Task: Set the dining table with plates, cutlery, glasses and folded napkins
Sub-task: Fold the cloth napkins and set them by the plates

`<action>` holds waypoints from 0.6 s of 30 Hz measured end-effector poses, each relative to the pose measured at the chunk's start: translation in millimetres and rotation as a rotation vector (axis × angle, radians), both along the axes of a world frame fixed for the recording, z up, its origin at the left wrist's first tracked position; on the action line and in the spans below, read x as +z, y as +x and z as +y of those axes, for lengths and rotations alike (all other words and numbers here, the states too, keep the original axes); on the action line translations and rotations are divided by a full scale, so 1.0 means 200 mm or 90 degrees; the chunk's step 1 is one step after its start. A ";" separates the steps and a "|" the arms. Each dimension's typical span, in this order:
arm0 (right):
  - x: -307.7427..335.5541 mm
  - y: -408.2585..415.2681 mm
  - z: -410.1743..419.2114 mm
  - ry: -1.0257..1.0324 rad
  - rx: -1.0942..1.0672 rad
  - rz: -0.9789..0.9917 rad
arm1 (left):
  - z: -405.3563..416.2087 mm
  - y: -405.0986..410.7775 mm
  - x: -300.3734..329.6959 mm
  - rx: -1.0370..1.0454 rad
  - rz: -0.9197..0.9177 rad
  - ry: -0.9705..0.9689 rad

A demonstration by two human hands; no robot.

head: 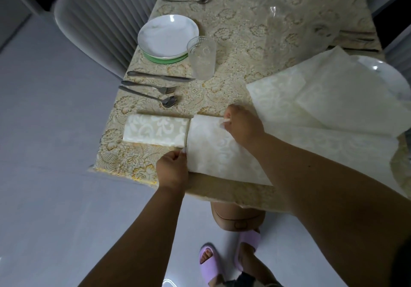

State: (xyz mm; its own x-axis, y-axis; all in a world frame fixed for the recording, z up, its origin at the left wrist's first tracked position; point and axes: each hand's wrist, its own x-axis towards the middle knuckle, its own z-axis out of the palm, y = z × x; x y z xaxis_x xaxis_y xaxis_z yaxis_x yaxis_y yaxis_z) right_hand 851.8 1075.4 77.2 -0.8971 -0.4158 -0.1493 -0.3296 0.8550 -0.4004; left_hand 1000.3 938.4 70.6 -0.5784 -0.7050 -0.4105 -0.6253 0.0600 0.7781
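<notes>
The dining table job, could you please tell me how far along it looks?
Done: the near setting has a white plate on a green plate, a clear ribbed glass, steel cutlery and one folded cream napkin. In hand: left hand and right hand pinch a second cream napkin. Left: the unfolded napkins.

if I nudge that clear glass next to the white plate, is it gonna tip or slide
The glass looks tall and narrow, so a push near its rim would probably tip it. Pushed low, it may slide, since the patterned table cover looks smooth and glossy. It appears empty, so likely light, and probably breakable.
</notes>
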 end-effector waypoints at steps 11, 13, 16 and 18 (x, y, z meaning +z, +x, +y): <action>0.00 -0.08 -0.03 0.007 -0.008 0.025 | -0.01 0.00 -0.01 -0.016 0.010 -0.012; 0.00 -0.07 -0.04 0.021 0.013 0.041 | -0.01 0.00 -0.01 -0.012 0.015 0.001; -0.03 -0.03 -0.04 -0.008 0.036 0.068 | -0.02 0.00 -0.01 -0.011 0.013 0.008; -0.07 0.04 -0.02 -0.042 0.024 0.130 | -0.02 -0.01 0.00 0.007 0.026 0.052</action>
